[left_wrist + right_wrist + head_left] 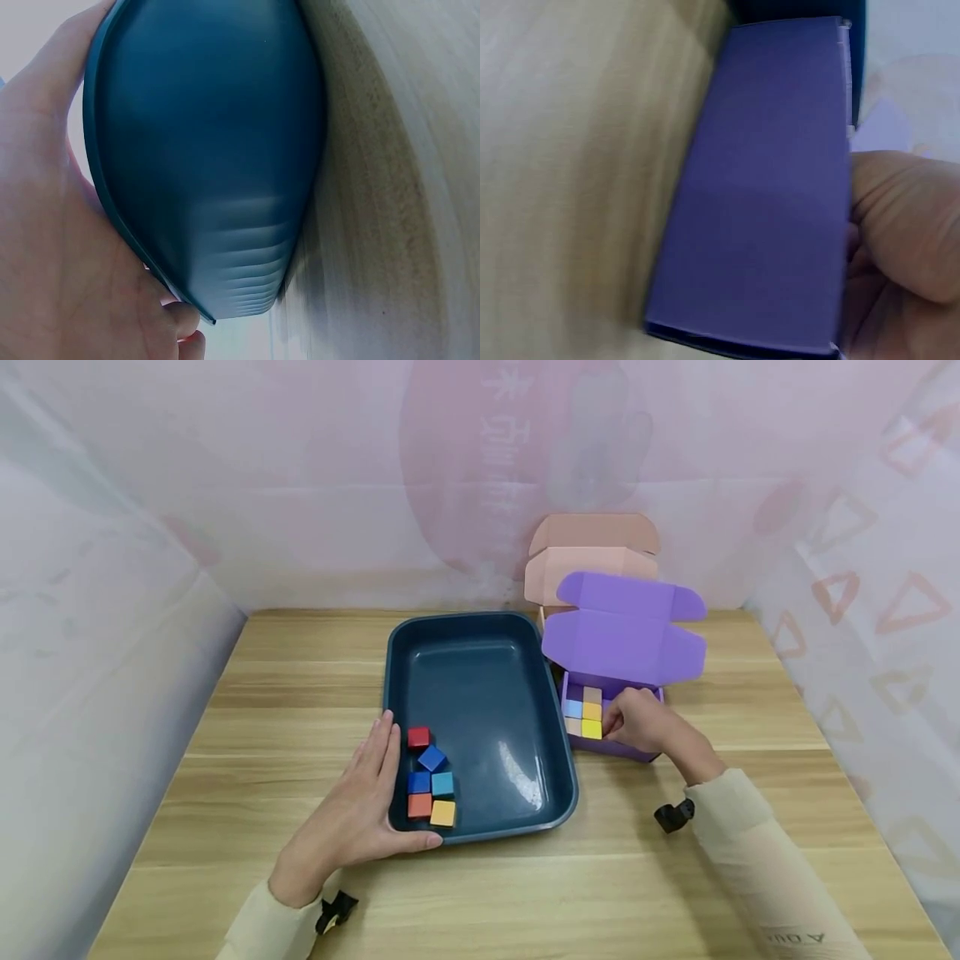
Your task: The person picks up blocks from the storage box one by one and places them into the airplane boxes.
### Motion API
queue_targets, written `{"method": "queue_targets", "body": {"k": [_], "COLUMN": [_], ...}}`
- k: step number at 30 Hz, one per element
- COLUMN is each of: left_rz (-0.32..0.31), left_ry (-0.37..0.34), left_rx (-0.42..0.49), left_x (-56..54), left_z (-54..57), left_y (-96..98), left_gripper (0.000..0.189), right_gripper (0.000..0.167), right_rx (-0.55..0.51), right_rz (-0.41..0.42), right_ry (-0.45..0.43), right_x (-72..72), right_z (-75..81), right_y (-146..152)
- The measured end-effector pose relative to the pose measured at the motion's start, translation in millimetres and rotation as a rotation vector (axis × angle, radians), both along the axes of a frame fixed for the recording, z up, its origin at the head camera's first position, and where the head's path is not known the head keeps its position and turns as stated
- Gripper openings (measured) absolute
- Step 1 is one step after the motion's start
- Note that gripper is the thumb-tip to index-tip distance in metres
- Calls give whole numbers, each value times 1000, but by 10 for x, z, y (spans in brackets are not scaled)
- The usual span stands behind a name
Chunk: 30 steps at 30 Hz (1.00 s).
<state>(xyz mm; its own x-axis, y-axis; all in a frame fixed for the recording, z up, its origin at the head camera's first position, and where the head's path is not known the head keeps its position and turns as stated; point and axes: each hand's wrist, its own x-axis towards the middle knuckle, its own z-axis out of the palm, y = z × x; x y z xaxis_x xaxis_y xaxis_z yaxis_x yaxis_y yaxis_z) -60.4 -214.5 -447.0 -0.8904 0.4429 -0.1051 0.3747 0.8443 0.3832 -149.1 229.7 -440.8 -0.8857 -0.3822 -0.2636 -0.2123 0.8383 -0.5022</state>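
My left hand (358, 806) lies along the near-left corner of a dark teal tray (487, 837), its fingers straight at the left rim and the thumb on the front rim. In the left wrist view the palm is beside the tray's outer wall (202, 135). Inside, at the left, sit a red cube (418, 737), a turned blue cube (432, 758) and several other coloured cubes. My right hand (643, 720) reaches into an open purple box (765, 187) with bent fingers; its fingertips are beside a yellow cube (592, 729). Whether they hold anything is hidden.
The purple box holds several cubes, including a light blue one (573, 709), and its lid (622, 631) stands raised behind. Another open box with a peach lid (592, 564) is farther back. The wooden table (525, 902) meets cloth walls at the back and sides.
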Motion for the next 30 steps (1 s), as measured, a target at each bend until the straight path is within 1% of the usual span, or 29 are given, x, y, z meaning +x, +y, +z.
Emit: {"method": "queue_targets", "body": {"k": [2, 4, 6, 8, 14, 18, 21, 24, 27, 30], "left_rz": [-8, -12, -11, -8, -9, -10, -7, -3, 3, 7], "left_ry": [-1, 1, 0, -1, 2, 2, -2, -7, -8, -5], "left_rx": [1, -2, -3, -4, -4, -3, -3, -5, -9, -6], "left_x": [-6, -8, -8, -5, -4, -9, -14, -21, -26, -27], "left_z": [-7, -11, -10, -7, 0, 2, 0, -2, -11, -24], "left_y": [2, 4, 4, 4, 4, 2, -3, -6, -5, -5], "left_gripper": [152, 152, 153, 153, 152, 152, 151, 151, 151, 150], "right_gripper": [8, 5, 5, 8, 20, 25, 31, 36, 37, 37], "right_rx": [-7, -21, -38, -55, -72, -79, -70, -61, -59, -56], "right_rz": [-11, -25, -33, -36, 1, 57, 131, 238, 336, 398], "right_ry": [0, 19, 57, 98, 182, 209, 225, 235, 223, 190], "right_x": [31, 58, 77, 87, 113, 71, -10, -132, -279, -421], "right_z": [69, 174, 299, 433, 827, 993, 1025, 984, 865, 668], "right_y": [5, -13, -51, -111, -371, -638, -880, -1133, -1376, -1586]}}
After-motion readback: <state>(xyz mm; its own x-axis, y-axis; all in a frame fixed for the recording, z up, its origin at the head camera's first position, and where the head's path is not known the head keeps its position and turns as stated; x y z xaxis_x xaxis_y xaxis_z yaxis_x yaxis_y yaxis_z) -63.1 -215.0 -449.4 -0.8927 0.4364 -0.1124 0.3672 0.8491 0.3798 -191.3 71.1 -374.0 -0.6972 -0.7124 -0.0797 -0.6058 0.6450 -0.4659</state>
